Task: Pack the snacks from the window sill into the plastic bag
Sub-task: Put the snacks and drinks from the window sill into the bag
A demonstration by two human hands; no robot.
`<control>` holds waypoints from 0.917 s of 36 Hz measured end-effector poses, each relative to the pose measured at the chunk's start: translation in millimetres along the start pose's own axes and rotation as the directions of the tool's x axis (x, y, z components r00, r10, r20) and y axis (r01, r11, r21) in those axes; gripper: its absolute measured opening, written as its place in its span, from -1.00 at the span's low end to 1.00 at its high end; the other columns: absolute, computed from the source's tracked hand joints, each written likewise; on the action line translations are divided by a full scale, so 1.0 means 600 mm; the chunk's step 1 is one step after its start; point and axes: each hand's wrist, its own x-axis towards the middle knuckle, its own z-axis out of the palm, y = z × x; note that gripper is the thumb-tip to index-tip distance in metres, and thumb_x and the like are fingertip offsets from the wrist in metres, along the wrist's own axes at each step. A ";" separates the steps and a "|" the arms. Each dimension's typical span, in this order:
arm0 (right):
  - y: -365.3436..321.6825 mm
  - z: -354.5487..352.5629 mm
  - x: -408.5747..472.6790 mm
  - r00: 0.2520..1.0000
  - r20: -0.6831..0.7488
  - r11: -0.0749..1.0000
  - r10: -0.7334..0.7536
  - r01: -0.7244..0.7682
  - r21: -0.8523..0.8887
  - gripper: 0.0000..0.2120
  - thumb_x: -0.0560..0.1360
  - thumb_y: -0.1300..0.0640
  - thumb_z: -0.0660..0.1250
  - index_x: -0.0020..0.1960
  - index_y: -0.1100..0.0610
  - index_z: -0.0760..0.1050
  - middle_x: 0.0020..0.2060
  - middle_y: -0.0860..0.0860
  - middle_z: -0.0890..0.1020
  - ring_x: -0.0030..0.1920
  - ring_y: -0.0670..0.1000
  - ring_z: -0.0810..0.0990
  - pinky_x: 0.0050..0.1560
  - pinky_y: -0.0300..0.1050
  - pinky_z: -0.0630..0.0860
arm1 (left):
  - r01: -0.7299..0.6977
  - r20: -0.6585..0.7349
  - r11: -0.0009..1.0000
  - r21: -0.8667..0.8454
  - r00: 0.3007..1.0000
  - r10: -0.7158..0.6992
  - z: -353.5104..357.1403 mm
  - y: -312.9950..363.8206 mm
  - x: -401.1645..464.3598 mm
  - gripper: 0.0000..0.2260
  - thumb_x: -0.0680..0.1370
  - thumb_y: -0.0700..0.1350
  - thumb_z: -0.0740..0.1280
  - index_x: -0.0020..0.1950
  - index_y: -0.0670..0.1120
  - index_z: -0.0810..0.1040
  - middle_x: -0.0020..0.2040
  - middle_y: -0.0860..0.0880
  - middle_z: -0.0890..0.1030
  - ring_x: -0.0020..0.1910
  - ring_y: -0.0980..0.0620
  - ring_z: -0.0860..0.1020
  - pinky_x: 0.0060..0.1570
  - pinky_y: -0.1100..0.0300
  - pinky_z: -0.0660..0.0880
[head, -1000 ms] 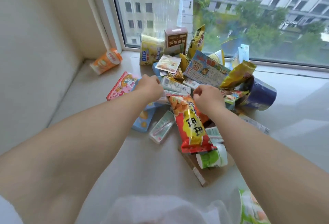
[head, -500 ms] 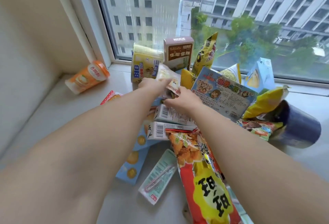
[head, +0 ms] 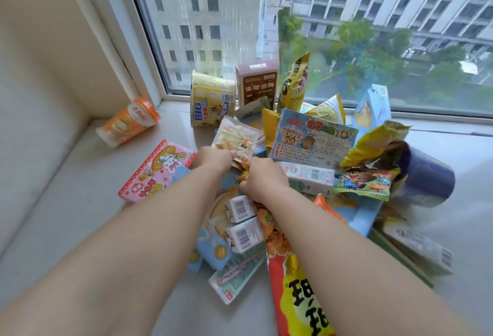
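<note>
Both hands reach into the middle of a heap of snacks on the pale stone window sill. The left hand has its fingers curled down onto the lower edge of a small flat white sachet printed with a food picture, which tilts up toward the glass; it appears to grip that edge, though the fingertips are hidden. The right hand, just beside the left, is closed with its fingers bent round some crinkled orange wrappers that show between the two hands; how many it holds cannot be told. Behind the hands stand a yellow packet marked BIG, a brown upright carton and a tall yellow foil bag, all against the window. A light blue flat card with cartoon faces leans just right of the sachet. To the left lies a pink flat box with a rabbit drawing, and well apart in the corner lies an orange and white cup on its side. Under the forearms sit two small white cartons with barcodes, and a long red and yellow snack bag runs toward the camera. A dark blue cylindrical tub lies at the right edge of the heap. The plastic bag is out of view.
</note>
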 end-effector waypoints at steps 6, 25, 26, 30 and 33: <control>0.007 0.000 -0.061 0.993 -0.114 0.999 -0.038 0.038 0.002 -0.68 0.48 0.10 0.34 0.15 0.19 0.35 0.05 0.12 0.56 0.06 0.15 0.53 -0.19 -0.08 0.37 | 0.035 -0.031 0.992 -0.125 0.999 -0.039 -0.030 -0.018 -0.041 -0.50 0.51 0.00 0.38 0.31 -0.28 0.42 0.29 -0.23 0.48 0.25 -0.22 0.45 0.22 0.03 0.43; 0.129 -0.074 -0.037 0.922 -0.314 0.974 0.227 -0.209 0.090 -0.66 0.47 -0.11 0.33 0.01 0.11 0.32 -0.10 0.06 0.56 -0.02 0.13 0.58 -0.21 -0.11 0.41 | -0.345 -0.046 0.873 0.345 0.923 0.383 -0.007 0.076 0.002 -0.74 0.51 -0.05 0.31 0.16 -0.10 0.47 0.12 -0.02 0.51 -0.02 -0.08 0.52 -0.12 0.10 0.49; 0.130 -0.072 -0.029 0.924 -0.313 0.976 0.218 -0.208 0.064 -0.67 0.48 -0.11 0.32 -0.02 0.10 0.30 -0.11 0.05 0.55 -0.02 0.12 0.58 -0.22 -0.12 0.40 | -0.373 -0.041 0.829 0.416 0.903 0.428 0.002 0.082 0.008 -0.74 0.52 -0.09 0.29 0.20 -0.08 0.45 0.18 -0.02 0.47 0.05 -0.08 0.50 -0.06 0.07 0.48; 0.138 -0.060 0.004 0.924 -0.321 0.974 0.207 -0.224 -0.019 -0.69 0.51 -0.09 0.28 0.06 0.13 0.35 0.03 0.06 0.58 0.07 0.11 0.55 -0.05 -0.07 0.43 | -0.472 0.079 0.475 0.742 0.766 0.638 0.030 0.101 0.033 -0.69 0.55 -0.14 0.23 0.30 -0.06 0.50 0.35 -0.03 0.35 0.29 -0.07 0.33 0.21 -0.01 0.40; 0.150 -0.047 0.029 0.932 -0.263 0.968 0.249 -0.250 0.028 -0.67 0.54 -0.07 0.24 0.14 0.15 0.34 0.10 0.11 0.56 0.12 0.16 0.55 -0.01 -0.05 0.44 | -0.480 0.154 0.351 0.804 0.739 0.656 0.041 0.112 0.071 -0.67 0.56 -0.17 0.20 0.32 -0.06 0.51 0.43 -0.04 0.30 0.41 -0.06 0.22 0.27 -0.01 0.34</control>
